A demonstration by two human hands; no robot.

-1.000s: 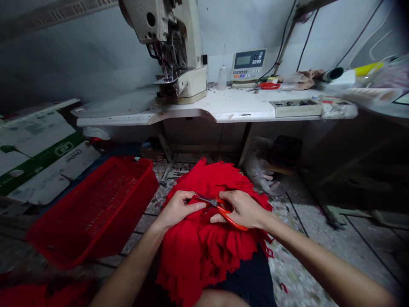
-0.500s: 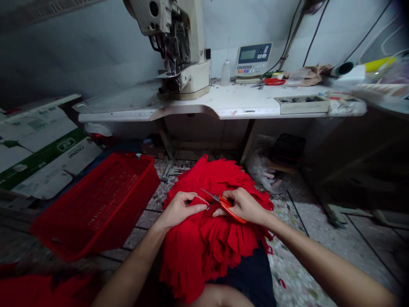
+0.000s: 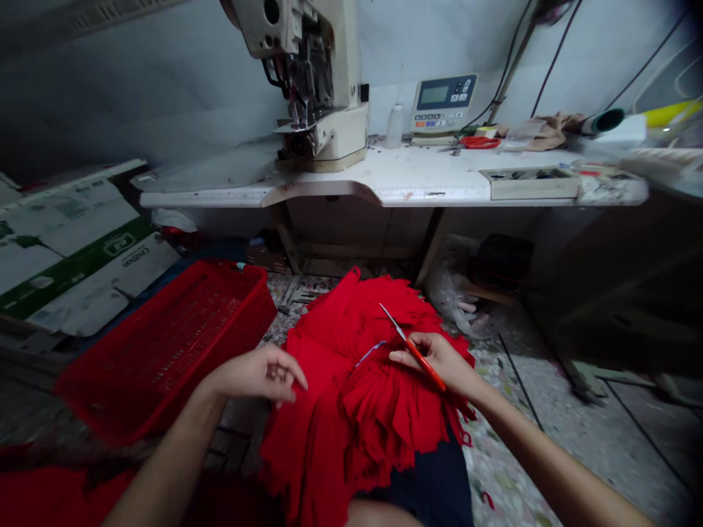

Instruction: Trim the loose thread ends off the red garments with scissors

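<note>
A heap of red fringed cloth [image 3: 356,410] lies over my lap, on dark shorts [image 3: 433,476]. My right hand [image 3: 433,359] grips orange-handled scissors [image 3: 420,355] above the cloth, with the narrow steel blades together and pointing up and left. My left hand [image 3: 258,373] has let go and hangs open, its fingertips at the cloth's left edge. A thin pale strip [image 3: 369,353] lies on the red cloth between my hands.
A red plastic basket [image 3: 165,351] sits on the floor to my left, beside flattened cardboard [image 3: 71,249]. Ahead stands a white sewing table [image 3: 395,176] with a sewing machine [image 3: 313,80], control panel [image 3: 444,99] and red-handled scissors [image 3: 477,143]. A plastic bag [image 3: 453,289] lies beneath it.
My left hand has released the cloth and moved left. The scissors have swung from lying crosswise to pointing up and left, with the blades now together. The view has shifted slightly.
</note>
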